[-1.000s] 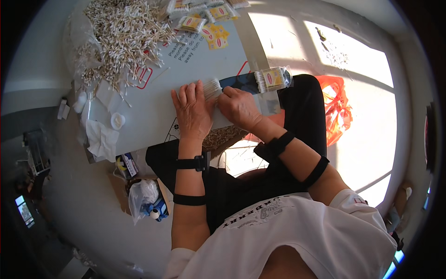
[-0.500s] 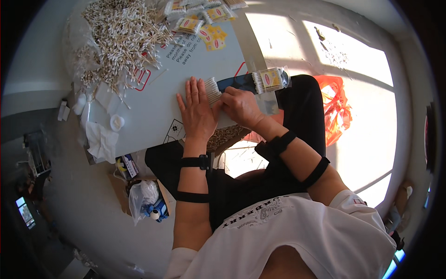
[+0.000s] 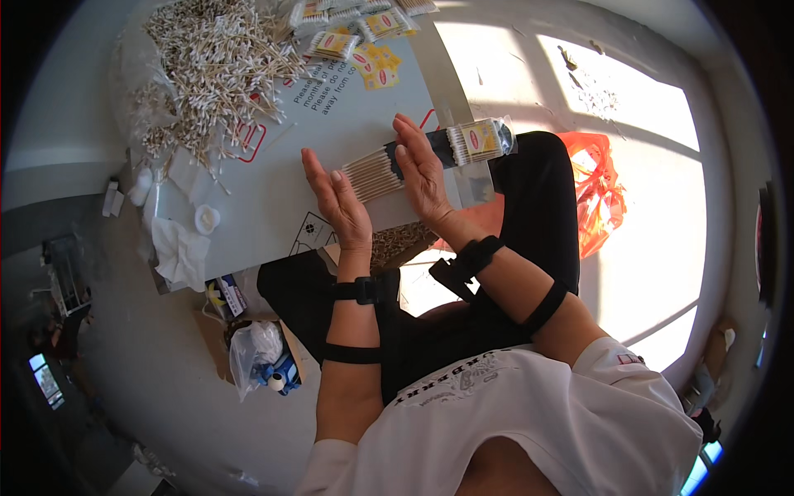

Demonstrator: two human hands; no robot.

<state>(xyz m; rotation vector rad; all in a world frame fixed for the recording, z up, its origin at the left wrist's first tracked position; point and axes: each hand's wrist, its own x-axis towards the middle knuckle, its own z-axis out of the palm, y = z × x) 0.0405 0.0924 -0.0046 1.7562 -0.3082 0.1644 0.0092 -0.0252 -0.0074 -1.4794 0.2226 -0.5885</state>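
A flat row of cotton swabs (image 3: 371,175) lies on the table between my two hands. At the row's left end stands my left hand (image 3: 339,205), on edge with its fingers stretched out. My right hand (image 3: 423,175) is at the other end, fingers also straight and its palm turned toward the swabs. Both hands are open, flanking the row. A dark flat strip (image 3: 441,149) runs from behind my right hand into a clear packet of cotton swabs (image 3: 480,140) with a yellow label, near the table's right edge.
A large heap of loose cotton swabs (image 3: 219,70) covers the far left of the table (image 3: 273,223). Filled swab packets (image 3: 385,25) and yellow labels (image 3: 379,68) lie at the back. Crumpled tissue (image 3: 179,250) sits at the left edge. A red plastic bag (image 3: 597,194) is on the floor.
My right hand has let go and opened out. My left hand has turned from flat onto its edge. The swab row now shows wider between them.
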